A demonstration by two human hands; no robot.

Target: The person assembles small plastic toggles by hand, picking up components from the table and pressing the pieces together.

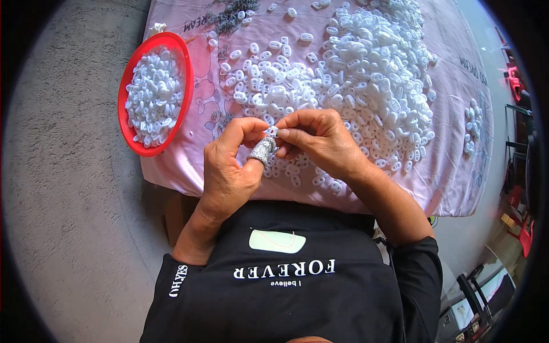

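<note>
Between my two hands, near the front edge of the table, is a small white oval plastic piece [271, 131] with holes in it. My left hand [231, 160] pinches it from the left, and a grey speckled sleeve [262, 150] wraps that thumb. From the right, my right hand [320, 140] grips the same piece between thumb and forefinger. Just beyond my fingers lies a loose spread of like white pieces [280, 86], which runs into a tall heap [377, 74] on the right. My fingers partly cover the held piece.
A red basin [189, 86] full of white pieces stands at the table's left edge. Pink printed cloth [452, 171] covers the table. Small dark grey bits [229, 20] lie at the far left, and a small group of white pieces [472, 127] sits at the right edge.
</note>
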